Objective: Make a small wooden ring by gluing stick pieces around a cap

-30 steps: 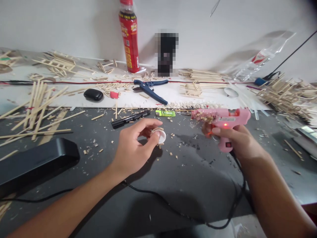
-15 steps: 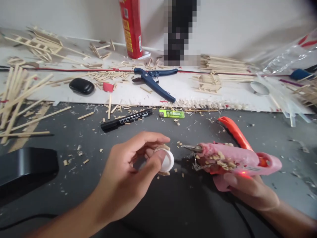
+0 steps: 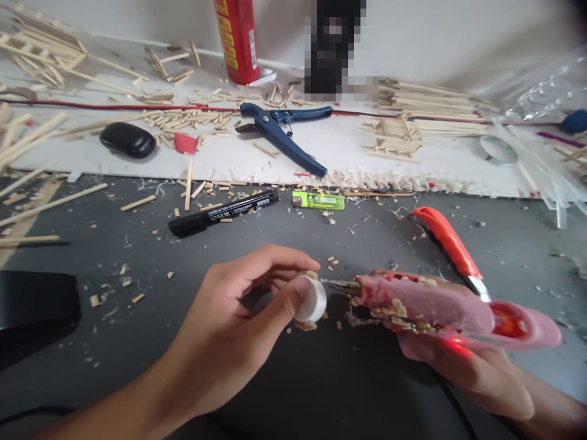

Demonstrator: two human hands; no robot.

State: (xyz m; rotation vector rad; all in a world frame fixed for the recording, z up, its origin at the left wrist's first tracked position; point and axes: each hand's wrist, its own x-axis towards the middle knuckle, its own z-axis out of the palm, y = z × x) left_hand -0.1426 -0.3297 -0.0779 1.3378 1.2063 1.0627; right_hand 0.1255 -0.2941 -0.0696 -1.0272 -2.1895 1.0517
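Low on the right, right hand (image 3: 481, 376) closed around the grip of a pink glue gun (image 3: 417, 299); trigger hidden, pressed or not, cannot tell. Lengthwise from right to left, with metal nozzle (image 3: 346, 285) foremost, straight toward a white cap (image 3: 316, 302). Just left of the tip, that cap, pinched between thumb and fingers of the left hand (image 3: 229, 311), wood chips (image 3: 307, 326) at its rim. Touching or barely apart: cannot tell. Compared with half a second ago, a narrower gap and a cap turned more side-on. Beyond the gun, an orange-handled tool (image 3: 452, 241), now less covered; farther back, black marker (image 3: 222, 212) and green lighter (image 3: 321, 201); farther still, blue cutters (image 3: 293, 146) on the white board (image 3: 238, 162).
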